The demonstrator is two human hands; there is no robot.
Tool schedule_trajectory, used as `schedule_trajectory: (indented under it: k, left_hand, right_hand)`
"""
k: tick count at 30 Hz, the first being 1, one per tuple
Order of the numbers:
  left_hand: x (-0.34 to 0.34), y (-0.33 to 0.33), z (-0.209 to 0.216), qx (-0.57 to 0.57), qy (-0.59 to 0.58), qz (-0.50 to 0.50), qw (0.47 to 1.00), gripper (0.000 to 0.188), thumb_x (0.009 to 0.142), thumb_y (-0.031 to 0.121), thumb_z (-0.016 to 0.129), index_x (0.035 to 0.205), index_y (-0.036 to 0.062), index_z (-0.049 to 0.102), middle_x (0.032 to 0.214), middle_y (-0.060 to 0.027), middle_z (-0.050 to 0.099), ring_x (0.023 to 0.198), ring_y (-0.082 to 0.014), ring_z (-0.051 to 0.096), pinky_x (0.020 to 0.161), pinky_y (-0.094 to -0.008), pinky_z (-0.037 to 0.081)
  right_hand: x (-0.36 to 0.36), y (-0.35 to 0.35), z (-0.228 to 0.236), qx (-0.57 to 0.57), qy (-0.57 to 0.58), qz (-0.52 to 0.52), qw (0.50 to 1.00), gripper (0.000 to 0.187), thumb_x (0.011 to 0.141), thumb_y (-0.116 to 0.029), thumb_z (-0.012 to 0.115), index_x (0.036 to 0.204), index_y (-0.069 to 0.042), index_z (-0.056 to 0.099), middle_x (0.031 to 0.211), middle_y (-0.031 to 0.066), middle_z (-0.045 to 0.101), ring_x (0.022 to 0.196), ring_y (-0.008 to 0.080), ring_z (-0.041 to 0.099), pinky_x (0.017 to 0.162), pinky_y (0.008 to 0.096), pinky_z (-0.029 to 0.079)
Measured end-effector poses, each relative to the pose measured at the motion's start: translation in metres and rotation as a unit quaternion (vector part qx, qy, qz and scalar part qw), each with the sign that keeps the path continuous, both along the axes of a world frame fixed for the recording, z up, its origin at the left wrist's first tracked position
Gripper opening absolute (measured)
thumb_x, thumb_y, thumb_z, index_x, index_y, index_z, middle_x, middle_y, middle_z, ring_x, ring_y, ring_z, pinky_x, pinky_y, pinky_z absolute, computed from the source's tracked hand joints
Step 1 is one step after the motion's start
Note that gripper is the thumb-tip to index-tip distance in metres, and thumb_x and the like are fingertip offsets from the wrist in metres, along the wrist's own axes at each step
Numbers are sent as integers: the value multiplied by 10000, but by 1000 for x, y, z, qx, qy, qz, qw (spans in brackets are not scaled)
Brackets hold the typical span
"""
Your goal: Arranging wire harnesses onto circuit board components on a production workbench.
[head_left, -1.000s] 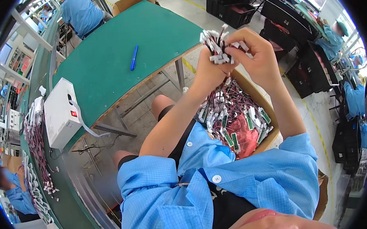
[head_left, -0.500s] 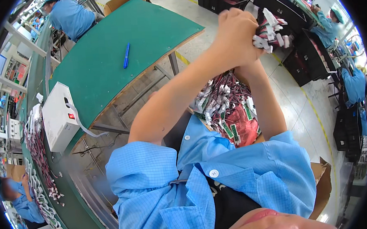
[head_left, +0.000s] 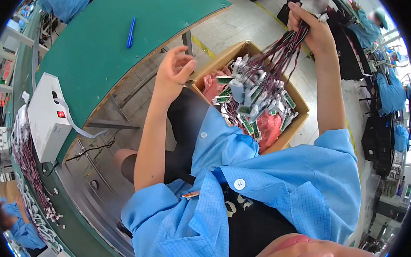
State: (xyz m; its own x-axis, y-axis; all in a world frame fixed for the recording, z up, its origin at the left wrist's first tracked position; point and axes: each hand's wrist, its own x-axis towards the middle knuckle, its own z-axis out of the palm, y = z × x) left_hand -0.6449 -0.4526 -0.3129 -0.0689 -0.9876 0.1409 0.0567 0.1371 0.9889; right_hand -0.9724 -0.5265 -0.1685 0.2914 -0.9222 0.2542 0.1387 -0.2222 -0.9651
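High at the right, my right hand (head_left: 315,30) is closed around a bundle of dark red and black wire harnesses (head_left: 283,50). White connectors stick out above that fist, somewhat blurred. The wires slope down and left from my grip, with whitish connector ends hanging over an open cardboard box (head_left: 296,133). In the box lie more harnesses, small green circuit boards (head_left: 248,126) and pink plastic wrap (head_left: 268,128). My left hand (head_left: 177,69) is empty, its fingers loosely bent and apart, between the green table's edge and the box.
A green-topped table (head_left: 97,50) with a blue pen (head_left: 131,33) stands at the left. Beside it are a white box-shaped device (head_left: 49,119) with a red switch and a conveyor (head_left: 75,230) with harnesses (head_left: 29,163) alongside. Black crates (head_left: 354,63) and co-workers are at the right.
Both hands were together at the bundle; my left hand has let go and moved left and down. My right hand has moved slightly right, and the hanging wires now spread over the box.
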Motion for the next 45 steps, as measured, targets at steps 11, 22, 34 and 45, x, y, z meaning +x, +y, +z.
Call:
schedule_trajectory:
  k: [11,22,34,45]
  left_hand:
    - [-19,19,-80,26,-21,-4,999,291,850,140,642,1098,5,570,861,-15,623,775,-80,564,658,-212,414]
    - [-4,15,-67,28,-4,-1,1000,220,901,97,604,1087,-14,568,887,-13,610,819,-64,578,723,-194,457]
    - [2,11,-36,31,-33,27,999,214,895,65,576,1089,-24,564,882,-59,635,818,-110,606,766,-226,479]
    - [4,13,-47,24,10,29,999,193,892,67,580,1064,-19,575,844,-28,615,769,-64,579,700,-202,459]
  right_hand:
    - [-30,-18,-31,28,80,-83,993,299,941,-133,514,666,-90,404,618,7,366,630,124,386,659,285,362]
    - [-55,-46,-114,-36,168,-118,978,193,895,-180,595,756,-54,552,734,74,569,657,163,546,651,301,438]
    - [-15,-29,-96,68,-62,-62,994,258,934,-209,568,736,-55,507,592,30,467,567,149,479,573,287,385]
    - [0,6,-77,-111,17,-117,987,399,964,-307,459,676,-36,508,684,60,515,659,154,497,663,308,415]
